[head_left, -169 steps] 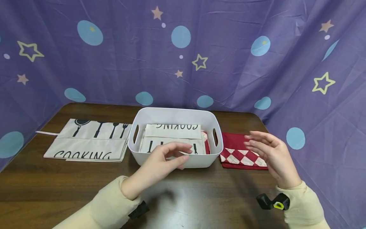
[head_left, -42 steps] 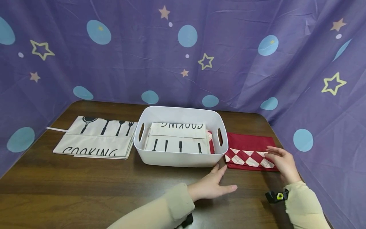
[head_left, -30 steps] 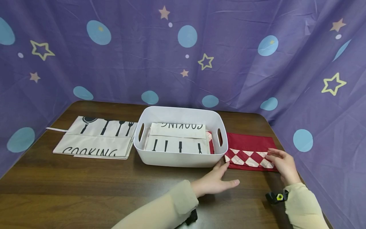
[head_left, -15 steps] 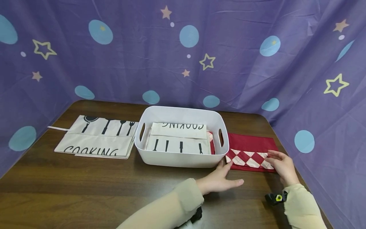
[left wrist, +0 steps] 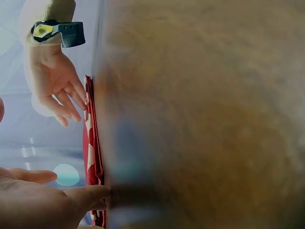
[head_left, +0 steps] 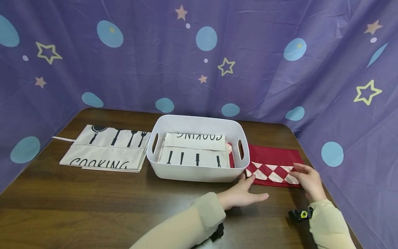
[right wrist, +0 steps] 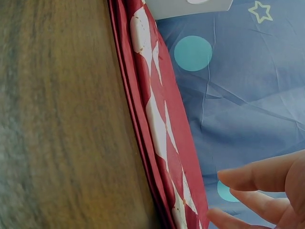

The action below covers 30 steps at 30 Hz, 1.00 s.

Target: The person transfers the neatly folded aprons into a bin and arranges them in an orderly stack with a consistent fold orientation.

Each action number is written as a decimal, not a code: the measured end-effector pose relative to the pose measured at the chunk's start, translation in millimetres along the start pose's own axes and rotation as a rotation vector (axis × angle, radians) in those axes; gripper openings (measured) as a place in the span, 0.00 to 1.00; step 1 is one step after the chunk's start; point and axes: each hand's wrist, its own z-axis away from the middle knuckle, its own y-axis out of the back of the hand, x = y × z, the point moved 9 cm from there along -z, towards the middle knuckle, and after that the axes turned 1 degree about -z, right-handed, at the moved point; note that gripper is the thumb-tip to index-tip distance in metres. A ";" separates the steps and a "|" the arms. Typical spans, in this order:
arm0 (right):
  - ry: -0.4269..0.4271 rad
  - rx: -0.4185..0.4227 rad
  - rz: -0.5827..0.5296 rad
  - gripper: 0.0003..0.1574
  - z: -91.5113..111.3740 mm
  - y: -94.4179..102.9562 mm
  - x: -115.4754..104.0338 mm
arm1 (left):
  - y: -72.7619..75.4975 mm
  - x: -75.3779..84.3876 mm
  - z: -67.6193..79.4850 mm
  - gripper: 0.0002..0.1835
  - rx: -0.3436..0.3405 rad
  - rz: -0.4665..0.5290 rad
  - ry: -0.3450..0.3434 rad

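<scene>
A folded red cloth (head_left: 273, 155) with a band of white diamonds lies to the right of a white plastic bin (head_left: 196, 174). My left hand (head_left: 239, 196) is at the cloth's near left corner, fingers stretched forward and thumb held apart. In the left wrist view, a fingertip of the left hand (left wrist: 47, 205) meets the low edge of the cloth. At the opposite end, my right hand (head_left: 311, 181) hovers over or touches the right edge with relaxed fingers; contact is unclear. The right wrist view has the right hand's fingers (right wrist: 257, 179) spread beside the cloth's layered folds (right wrist: 143, 109).
Inside the bin lie a folded white cloth (head_left: 194, 155) printed COOKING and a strip of red diamond cloth (head_left: 230, 155). Left of the bin is another folded white cloth (head_left: 105, 148) with utensil prints and a strap (head_left: 63, 139). A purple curtain (head_left: 174, 76) borders the brown table (head_left: 77, 204).
From in front of the bin, my left hand has moved right to the red cloth's corner, edging further right lately. The right hand has come lower, to the cloth's right edge.
</scene>
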 end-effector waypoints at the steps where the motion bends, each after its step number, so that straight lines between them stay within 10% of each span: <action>1: -0.006 0.005 0.003 0.34 0.0 0.6 0.1 | 0.0 0.5 -0.4 0.44 -0.001 -0.001 0.003; 30: -0.086 0.019 -0.028 0.42 -5.6 12.0 11.7 | -0.8 3.0 -10.0 0.44 -0.002 0.035 0.013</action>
